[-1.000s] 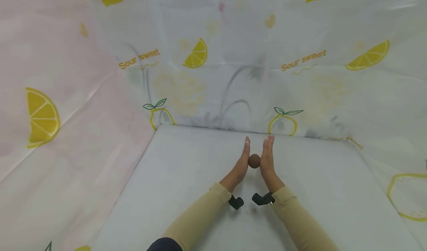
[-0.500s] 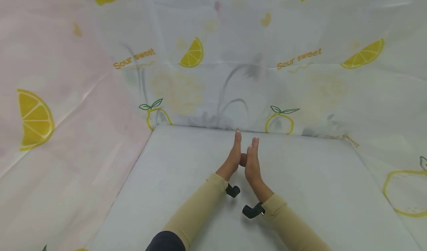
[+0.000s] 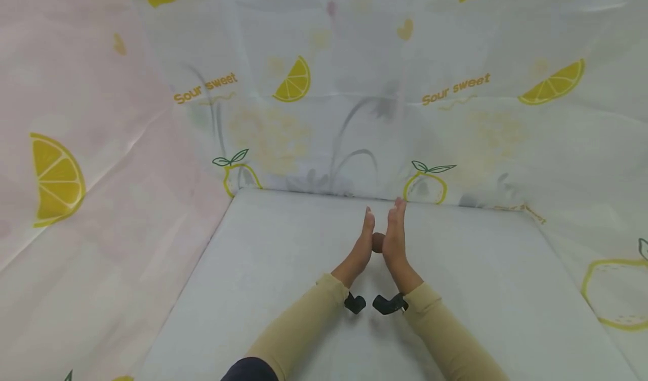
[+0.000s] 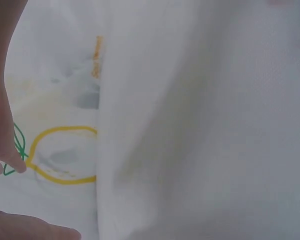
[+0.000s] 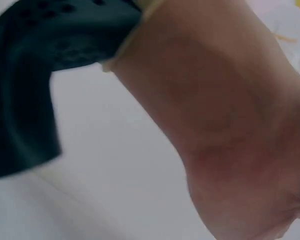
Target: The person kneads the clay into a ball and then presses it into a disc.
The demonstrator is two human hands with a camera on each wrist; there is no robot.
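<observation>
over the white table (image 3: 283, 234), the left hand (image 3: 360, 250) is straight-fingered, palm touching a brown ball (image 3: 378, 243) held between both palms; right of it, the right hand (image 3: 395, 240), fingers also straight, touches the ball's other side.

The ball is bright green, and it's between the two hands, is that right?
Not quite: the ball is brown, not green, as the head view shows. The rest is right: it is between the left hand and the right hand.
</observation>
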